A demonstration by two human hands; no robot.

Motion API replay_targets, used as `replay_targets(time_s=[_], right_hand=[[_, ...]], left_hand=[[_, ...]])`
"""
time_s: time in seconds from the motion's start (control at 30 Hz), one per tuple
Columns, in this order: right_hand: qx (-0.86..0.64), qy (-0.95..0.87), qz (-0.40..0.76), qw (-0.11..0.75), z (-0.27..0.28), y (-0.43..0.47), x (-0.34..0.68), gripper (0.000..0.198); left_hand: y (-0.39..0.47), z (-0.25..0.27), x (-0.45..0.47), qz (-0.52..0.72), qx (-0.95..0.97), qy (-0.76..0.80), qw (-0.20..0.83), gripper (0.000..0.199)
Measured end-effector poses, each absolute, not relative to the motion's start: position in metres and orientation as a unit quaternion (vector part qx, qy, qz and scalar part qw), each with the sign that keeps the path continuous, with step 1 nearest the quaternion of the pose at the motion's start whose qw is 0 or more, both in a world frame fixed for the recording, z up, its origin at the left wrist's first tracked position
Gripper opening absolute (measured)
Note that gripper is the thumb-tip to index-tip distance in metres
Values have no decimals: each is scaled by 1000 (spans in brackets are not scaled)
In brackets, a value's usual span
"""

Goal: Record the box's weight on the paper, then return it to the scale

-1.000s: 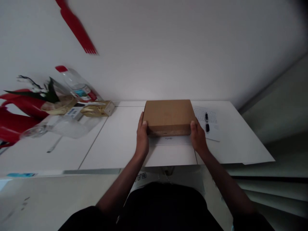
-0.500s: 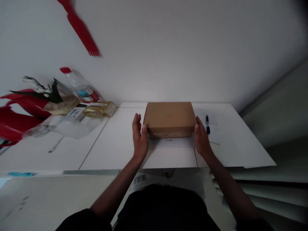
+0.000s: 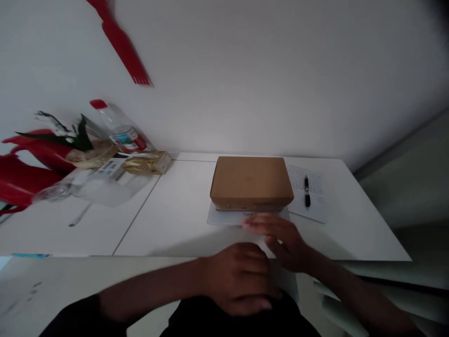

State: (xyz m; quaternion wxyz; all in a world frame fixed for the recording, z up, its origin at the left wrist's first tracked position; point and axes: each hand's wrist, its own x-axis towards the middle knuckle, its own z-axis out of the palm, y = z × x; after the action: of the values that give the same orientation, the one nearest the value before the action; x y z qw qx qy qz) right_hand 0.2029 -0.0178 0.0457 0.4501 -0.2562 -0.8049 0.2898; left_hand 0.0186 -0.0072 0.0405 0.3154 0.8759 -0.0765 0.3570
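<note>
A brown cardboard box [image 3: 250,178] lies flat on the white tabletop, on top of a thin pale sheet or pad [image 3: 219,217] that carries dark lettering. My right hand [image 3: 280,236] hovers just in front of the box, empty, its fingers stretched out to the left and slightly blurred; it partly covers the lettering. Lower down, my left hand [image 3: 242,278] is close to my body at the table's front edge. Its back faces up and the fingers curl under, so their tips are hidden; no object shows in it. Neither hand grips the box.
Right of the box lies a printed paper [image 3: 315,213] with a black pen [image 3: 307,191] on it. At left are a clear bottle [image 3: 122,128] with a red cap, a gold packet [image 3: 143,164], a clear plastic container [image 3: 105,189] and red vessels [image 3: 31,178]. A wall rises behind.
Both hands have let go of the box's sides and drawn back towards my body, coming close together. The box stays on the pad.
</note>
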Motion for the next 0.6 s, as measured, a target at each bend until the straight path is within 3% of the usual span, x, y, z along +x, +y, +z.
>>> replay_targets(time_s=[0.1, 0.17, 0.27, 0.47, 0.6], right_hand=[[-184, -808, 403, 389, 44, -14, 187, 39], [-158, -799, 467, 345, 39, -12, 178, 41], [-133, -773, 535, 313, 27, -8, 170, 43], [-88, -699, 640, 308, -1, 5, 166, 46], [-80, -652, 684, 318, -18, 14, 162, 45]], left_hand=[[-19, 12, 29, 312, 848, -136, 407, 18], [-24, -13, 29, 215, 847, -159, 459, 21], [-21, -49, 20, 54, 856, -33, 513, 19], [-2, -83, -7, 6, 843, 82, 531, 44], [1, -88, -4, -10, 814, 89, 573, 44]])
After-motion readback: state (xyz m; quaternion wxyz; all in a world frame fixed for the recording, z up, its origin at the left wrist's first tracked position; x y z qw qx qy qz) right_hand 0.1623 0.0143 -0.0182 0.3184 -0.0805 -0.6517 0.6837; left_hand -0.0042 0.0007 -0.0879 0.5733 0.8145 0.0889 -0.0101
